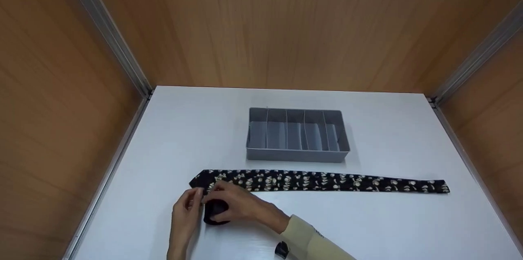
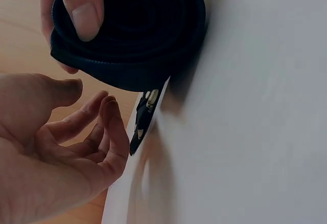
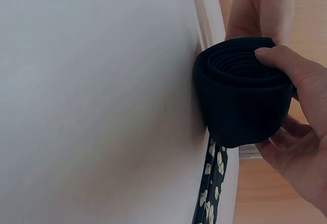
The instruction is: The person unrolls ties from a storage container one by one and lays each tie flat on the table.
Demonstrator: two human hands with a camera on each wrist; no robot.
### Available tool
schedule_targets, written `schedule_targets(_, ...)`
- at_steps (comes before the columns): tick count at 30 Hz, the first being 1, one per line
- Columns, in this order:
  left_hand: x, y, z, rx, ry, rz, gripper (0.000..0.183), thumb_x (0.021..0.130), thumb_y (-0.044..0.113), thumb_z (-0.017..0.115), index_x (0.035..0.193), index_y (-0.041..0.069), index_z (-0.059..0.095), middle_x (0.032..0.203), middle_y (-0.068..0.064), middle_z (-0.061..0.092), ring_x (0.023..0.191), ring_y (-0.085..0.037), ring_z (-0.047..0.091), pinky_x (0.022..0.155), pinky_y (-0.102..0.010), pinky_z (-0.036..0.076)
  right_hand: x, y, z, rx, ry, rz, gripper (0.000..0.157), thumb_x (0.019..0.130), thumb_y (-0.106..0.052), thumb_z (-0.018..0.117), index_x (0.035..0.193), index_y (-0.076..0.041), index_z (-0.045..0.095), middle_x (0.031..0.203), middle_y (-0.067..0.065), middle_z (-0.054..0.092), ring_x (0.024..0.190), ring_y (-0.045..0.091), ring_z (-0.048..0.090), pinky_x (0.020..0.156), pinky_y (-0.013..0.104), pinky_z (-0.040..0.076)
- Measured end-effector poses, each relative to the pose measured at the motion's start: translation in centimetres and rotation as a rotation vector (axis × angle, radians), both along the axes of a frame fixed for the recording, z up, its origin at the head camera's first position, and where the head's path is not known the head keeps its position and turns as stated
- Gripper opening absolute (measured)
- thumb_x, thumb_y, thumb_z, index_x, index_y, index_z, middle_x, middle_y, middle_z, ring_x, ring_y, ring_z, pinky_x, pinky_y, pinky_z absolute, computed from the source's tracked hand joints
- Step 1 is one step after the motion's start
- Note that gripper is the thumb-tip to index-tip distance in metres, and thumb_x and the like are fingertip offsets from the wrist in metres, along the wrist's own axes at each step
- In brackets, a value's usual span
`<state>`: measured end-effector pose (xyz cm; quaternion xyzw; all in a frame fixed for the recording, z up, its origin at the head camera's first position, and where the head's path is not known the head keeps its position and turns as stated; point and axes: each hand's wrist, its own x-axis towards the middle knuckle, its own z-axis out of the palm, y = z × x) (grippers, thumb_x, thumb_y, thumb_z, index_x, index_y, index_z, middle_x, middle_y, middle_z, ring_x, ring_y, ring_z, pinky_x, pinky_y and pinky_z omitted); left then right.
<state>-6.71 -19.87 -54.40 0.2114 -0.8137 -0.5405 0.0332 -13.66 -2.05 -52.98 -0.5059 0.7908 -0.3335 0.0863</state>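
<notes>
A dark, tightly rolled necktie (image 1: 213, 212) stands on its side edge on the white table, its spiral visible in both wrist views. My right hand (image 1: 237, 202) grips this roll, thumb over the top edge and fingers round the far side. Close by on the left is my left hand (image 2: 61, 142), its fingers loosely bent and the thumb apart from them, holding nothing. Just beyond both hands, a black necktie with a pale floral print (image 1: 306, 181) lies flat and stretched out from left to right. The right hand partly covers its wide left end.
A grey divided tray (image 1: 298, 155) with several compartments sits behind the patterned tie. A small dark object (image 1: 282, 249) lies beside the right sleeve at the front. Wooden panels (image 1: 286, 27) with metal edging enclose the table at the back and sides.
</notes>
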Motion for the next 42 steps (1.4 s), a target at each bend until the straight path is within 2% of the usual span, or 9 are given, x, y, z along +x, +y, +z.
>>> schedule_targets(7,0.7,0.0,-0.2,-0.001,-0.054,0.040,0.042,0.110,0.037,0.050,0.127,0.003,0.066,0.113,-0.010,0.069,0.093,-0.015,0.061,0.076,-0.021,0.050,0.4,-0.9,0.3,0.003,0.078,0.014,0.041,0.086,-0.024,0.085,0.125,-0.017,0.073,0.118,0.003,0.061,0.103,0.006,0.055,0.089,0.010,0.041)
schedule_targets(12,1.3,-0.1,-0.3,0.035,-0.066,0.053,0.046,0.111,0.038,0.045,0.131,0.000,0.063,0.124,-0.015,0.067,0.108,-0.020,0.062,0.081,-0.016,0.050,0.9,-1.6,0.3,0.019,0.100,0.013,0.044,0.086,-0.024,0.086,0.127,-0.018,0.073,0.116,0.002,0.062,0.103,0.006,0.055,0.088,0.009,0.041)
schedule_targets(18,1.9,-0.2,-0.4,0.100,-0.085,0.098,0.056,0.110,0.045,0.042,0.137,-0.002,0.058,0.134,-0.019,0.063,0.113,-0.020,0.061,0.082,-0.013,0.049,1.5,-2.1,0.3,0.051,0.125,-0.032,0.051,0.084,-0.026,0.087,0.131,-0.019,0.071,0.115,0.001,0.063,0.102,0.005,0.056,0.087,0.011,0.043)
schedule_targets(22,2.2,-0.3,-0.3,0.099,-0.104,0.125,0.063,0.109,0.049,0.042,0.141,-0.004,0.053,0.139,-0.023,0.058,0.126,-0.031,0.057,0.096,-0.024,0.050,1.8,-2.6,0.2,0.044,0.118,-0.061,0.057,0.082,-0.027,0.089,0.134,-0.019,0.068,0.113,0.001,0.064,0.098,0.004,0.056,0.084,0.010,0.043)
schedule_targets(25,2.5,-0.4,-0.3,0.084,-0.120,0.148,0.067,0.107,0.053,0.042,0.141,-0.004,0.053,0.136,-0.023,0.059,0.127,-0.032,0.056,0.102,-0.034,0.048,1.9,-3.0,0.1,0.039,0.131,-0.090,0.062,0.080,-0.027,0.090,0.136,-0.017,0.065,0.109,0.000,0.064,0.093,0.003,0.056,0.081,0.010,0.043)
schedule_targets(27,2.7,-0.4,-0.2,0.082,-0.132,0.163,0.070,0.106,0.056,0.042,0.142,-0.003,0.054,0.136,-0.022,0.059,0.126,-0.031,0.056,0.100,-0.029,0.047,2.0,-3.1,0.1,0.032,0.140,-0.112,0.063,0.080,-0.027,0.091,0.136,-0.014,0.064,0.106,0.000,0.064,0.090,0.002,0.055,0.079,0.010,0.044)
schedule_targets(32,2.9,-0.5,0.0,0.056,-0.123,0.173,0.070,0.103,0.060,0.049,0.136,-0.001,0.058,0.126,-0.018,0.063,0.109,-0.023,0.060,0.080,-0.015,0.046,2.1,-3.3,-0.1,0.009,0.165,-0.151,0.061,0.080,-0.025,0.090,0.133,-0.012,0.063,0.104,0.000,0.064,0.086,0.002,0.055,0.077,0.010,0.044)
schedule_targets(38,3.3,-1.4,0.3,-0.069,-0.100,0.061,0.033,0.102,0.020,0.064,0.129,0.001,0.062,0.110,-0.014,0.066,0.091,-0.019,0.060,0.071,-0.022,0.049,2.1,-3.2,-0.6,-0.038,0.241,-0.168,0.056,0.080,-0.023,0.089,0.128,-0.013,0.064,0.104,0.000,0.064,0.085,0.004,0.058,0.078,0.010,0.045)
schedule_targets(42,3.3,-2.0,0.4,-0.110,-0.124,0.005,0.032,0.099,0.006,0.063,0.130,0.001,0.061,0.111,-0.017,0.067,0.096,-0.025,0.061,0.073,-0.027,0.049,2.2,-3.3,-0.9,-0.058,0.254,-0.160,0.054,0.080,-0.024,0.090,0.127,-0.012,0.065,0.106,0.002,0.064,0.088,0.006,0.060,0.081,0.010,0.046)
